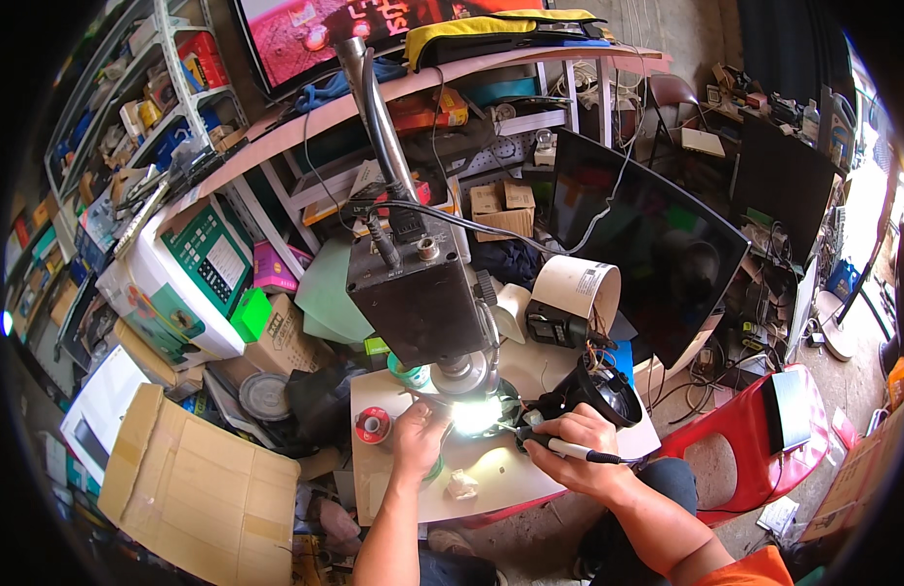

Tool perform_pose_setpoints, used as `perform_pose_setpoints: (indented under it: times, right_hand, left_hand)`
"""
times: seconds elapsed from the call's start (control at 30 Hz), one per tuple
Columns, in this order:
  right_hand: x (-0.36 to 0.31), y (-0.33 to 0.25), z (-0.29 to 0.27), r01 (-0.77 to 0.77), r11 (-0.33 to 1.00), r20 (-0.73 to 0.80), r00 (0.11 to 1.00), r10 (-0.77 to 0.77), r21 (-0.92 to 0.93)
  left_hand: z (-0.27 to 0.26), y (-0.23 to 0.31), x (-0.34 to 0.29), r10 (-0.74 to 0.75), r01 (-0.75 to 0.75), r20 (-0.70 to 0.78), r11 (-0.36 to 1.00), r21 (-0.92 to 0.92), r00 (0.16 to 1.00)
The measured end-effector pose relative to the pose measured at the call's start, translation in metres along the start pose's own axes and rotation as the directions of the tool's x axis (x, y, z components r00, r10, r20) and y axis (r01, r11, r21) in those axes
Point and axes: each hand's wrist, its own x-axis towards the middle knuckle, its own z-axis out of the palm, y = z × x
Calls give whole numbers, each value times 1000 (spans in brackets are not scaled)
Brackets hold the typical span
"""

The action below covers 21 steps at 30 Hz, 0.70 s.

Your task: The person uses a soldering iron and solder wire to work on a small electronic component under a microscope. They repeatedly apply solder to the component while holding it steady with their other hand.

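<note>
My right hand (pixel 587 430) grips a soldering iron (pixel 574 450) with a white handle and a black cord. Its tip points left into the glare of a bright lamp (pixel 474 415). Just left of that light, my left hand (pixel 420 439) is closed in a pinch. Glare and the fingers hide what it holds. Over both hands stands a black box-shaped microscope camera (pixel 413 298) on a metal post, its lens end above the lit spot. The workpiece under the light is washed out. Beside my left hand lies a red spool of solder wire (pixel 372 426).
The small pale table (pixel 501 488) also bears a crumpled clear lump (pixel 462 485), a green tub (pixel 409 369) and a round black housing (pixel 608 389) with wires. An open cardboard box (pixel 203 483) stands left, a red plastic stool (pixel 755 439) right. A dark flat screen (pixel 647 234) leans behind.
</note>
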Motion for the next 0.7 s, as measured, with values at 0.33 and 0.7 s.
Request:
perform_pose_setpoints:
  times: [0.33,0.7]
  right_hand:
    - [2,-2,-4,26,999,20,999,-25,-38]
    - [0,0,-1,-2,1000,26,1000,3,-20]
  left_hand:
    - [-1,1,0,16,-16,19,999,41,1000]
    - [-2,-1,0,2,-3,30,1000,15,1000]
